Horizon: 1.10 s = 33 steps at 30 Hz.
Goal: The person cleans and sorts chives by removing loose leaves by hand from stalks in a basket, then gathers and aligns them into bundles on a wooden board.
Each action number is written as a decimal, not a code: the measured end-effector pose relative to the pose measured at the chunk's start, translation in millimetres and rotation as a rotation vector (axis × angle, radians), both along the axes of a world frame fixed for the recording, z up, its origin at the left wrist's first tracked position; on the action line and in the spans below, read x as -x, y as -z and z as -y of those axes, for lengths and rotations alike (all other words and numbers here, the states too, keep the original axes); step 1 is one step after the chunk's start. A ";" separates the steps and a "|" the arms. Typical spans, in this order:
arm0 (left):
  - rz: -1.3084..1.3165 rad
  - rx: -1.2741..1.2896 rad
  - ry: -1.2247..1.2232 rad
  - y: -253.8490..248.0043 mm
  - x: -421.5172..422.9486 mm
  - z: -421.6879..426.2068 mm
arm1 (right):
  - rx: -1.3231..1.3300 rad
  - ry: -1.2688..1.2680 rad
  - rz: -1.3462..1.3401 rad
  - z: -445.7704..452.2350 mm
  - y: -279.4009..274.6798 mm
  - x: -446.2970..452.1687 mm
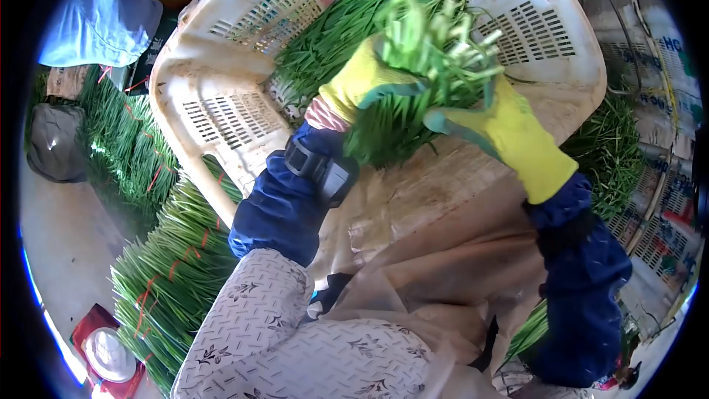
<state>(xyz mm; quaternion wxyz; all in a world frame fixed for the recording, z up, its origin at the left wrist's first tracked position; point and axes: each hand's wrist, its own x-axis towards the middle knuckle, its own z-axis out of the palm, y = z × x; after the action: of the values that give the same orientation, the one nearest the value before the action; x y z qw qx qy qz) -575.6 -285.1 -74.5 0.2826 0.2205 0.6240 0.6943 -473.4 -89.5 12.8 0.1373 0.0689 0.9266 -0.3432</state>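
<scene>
A bunch of green stalks (402, 114) with pale cut ends is held over a large white plastic basket (221, 77). My left hand (369, 81), in a yellow and green glove, is wrapped round the bunch from the left. On its right side my right hand (491, 118), gloved the same way, has its thumb and fingers closed on the stalks near the pale ends; some fingertips are hidden. Behind the bunch, more loose green stalks (325, 44) lie inside the basket. The upper part of the bunch is slightly blurred.
Tied green bundles (173, 266) with red bands are stacked left of the basket. Loose greens (609, 155) lie to the right. At the upper left is another person's blue clothing (103, 22). A red object with a round silvery top (109, 355) is at the lower left.
</scene>
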 end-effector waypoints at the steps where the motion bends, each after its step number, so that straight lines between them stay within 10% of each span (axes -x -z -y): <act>1: 0.026 0.117 -0.008 -12.5 -9.1 -9.0 | 0.223 -0.024 -0.060 11.4 2.4 6.9; 3: 0.058 -0.068 -0.044 3.6 -28.3 -42.4 | 0.487 0.357 -0.109 33.6 2.2 7.0; 5: -0.614 0.416 -0.006 -3.6 -41.1 -56.0 | 0.739 0.692 -0.058 40.6 0.2 13.4; 10: -0.882 0.610 0.297 -70.3 -51.0 -49.4 | 0.819 0.763 -0.257 -5.2 34.4 -6.5; 15: -0.312 0.196 0.516 -108.2 15.7 -13.5 | 0.991 0.524 -0.415 -64.9 1.5 -35.3; 18: 0.179 -0.176 0.370 -47.0 50.1 -12.3 | 1.101 0.601 -0.361 -81.7 -66.2 -68.6; 26: 0.456 0.093 0.238 116.7 34.1 -59.4 | 1.102 0.725 -0.556 -62.1 -124.4 -178.4; 28: -0.119 0.330 0.319 122.1 17.5 -73.2 | 1.102 0.805 -0.563 -53.9 -121.9 -196.4; 33: -0.304 0.829 0.267 159.9 -12.5 -130.8 | 1.046 1.066 -0.636 -32.7 -113.8 -232.3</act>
<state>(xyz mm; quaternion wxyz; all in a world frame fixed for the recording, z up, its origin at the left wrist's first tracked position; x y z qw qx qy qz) -563.1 -154.3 -234.4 0.3392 0.2665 0.8495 0.3036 -241.1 -56.8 126.6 -0.3001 0.3271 0.4838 -0.7543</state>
